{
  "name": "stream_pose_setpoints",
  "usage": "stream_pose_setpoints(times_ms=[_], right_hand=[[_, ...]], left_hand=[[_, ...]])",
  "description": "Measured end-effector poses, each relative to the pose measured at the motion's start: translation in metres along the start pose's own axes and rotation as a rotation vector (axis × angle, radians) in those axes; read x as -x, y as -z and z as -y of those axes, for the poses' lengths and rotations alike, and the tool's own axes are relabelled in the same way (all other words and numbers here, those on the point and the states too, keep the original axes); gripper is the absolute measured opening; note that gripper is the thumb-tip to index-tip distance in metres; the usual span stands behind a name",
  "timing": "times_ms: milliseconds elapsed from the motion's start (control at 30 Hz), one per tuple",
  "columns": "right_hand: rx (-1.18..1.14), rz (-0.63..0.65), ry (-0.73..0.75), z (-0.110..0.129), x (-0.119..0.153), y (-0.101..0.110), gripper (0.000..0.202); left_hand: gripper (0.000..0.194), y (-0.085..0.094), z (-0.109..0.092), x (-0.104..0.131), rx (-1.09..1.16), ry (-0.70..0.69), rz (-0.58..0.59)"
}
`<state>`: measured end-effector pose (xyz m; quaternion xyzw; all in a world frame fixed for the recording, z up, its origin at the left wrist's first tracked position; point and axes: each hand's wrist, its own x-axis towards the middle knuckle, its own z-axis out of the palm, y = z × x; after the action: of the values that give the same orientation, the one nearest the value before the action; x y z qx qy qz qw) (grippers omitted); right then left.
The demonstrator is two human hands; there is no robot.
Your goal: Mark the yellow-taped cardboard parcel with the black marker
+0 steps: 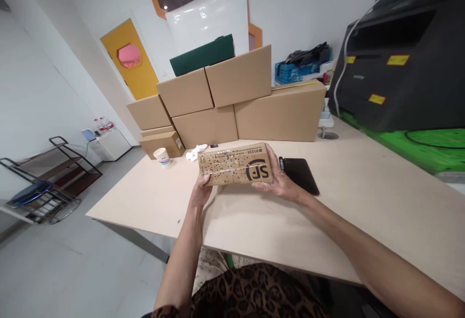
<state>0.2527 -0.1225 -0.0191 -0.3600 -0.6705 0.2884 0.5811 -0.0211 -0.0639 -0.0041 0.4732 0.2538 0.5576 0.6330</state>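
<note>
Your left hand [201,193] and right hand [279,183] curl around opposite ends of the box [228,168], over the table [363,197]. You seem to be handling it; shifting it would call for an even grip. A black tablet [301,175] lies just right, a cup [162,156] left; cartons [205,125] block the far side.

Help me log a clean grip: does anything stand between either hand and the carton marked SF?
Nothing visible does. The left hand and right hand hold the carton directly, at opposite ends. The flat black item lies to the right of the right hand, outside the grip.
</note>
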Motion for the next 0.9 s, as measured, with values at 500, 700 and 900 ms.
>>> stream_pose_setpoints(times_ms=[500,700,900], right_hand=[[-0.122,0.004,-0.057,0.017,0.001,-0.012,0.099],[-0.071,-0.022,0.002,0.009,0.001,-0.011,0.086],[-0.134,-0.104,0.103,0.011,-0.002,-0.011,0.057]], left_hand=[[0.073,0.010,0.004,-0.003,0.029,-0.024,-0.105],[0.077,0.007,0.005,-0.003,0.023,-0.046,-0.061],[0.096,0.008,0.002,-0.004,-0.029,-0.127,0.059]])
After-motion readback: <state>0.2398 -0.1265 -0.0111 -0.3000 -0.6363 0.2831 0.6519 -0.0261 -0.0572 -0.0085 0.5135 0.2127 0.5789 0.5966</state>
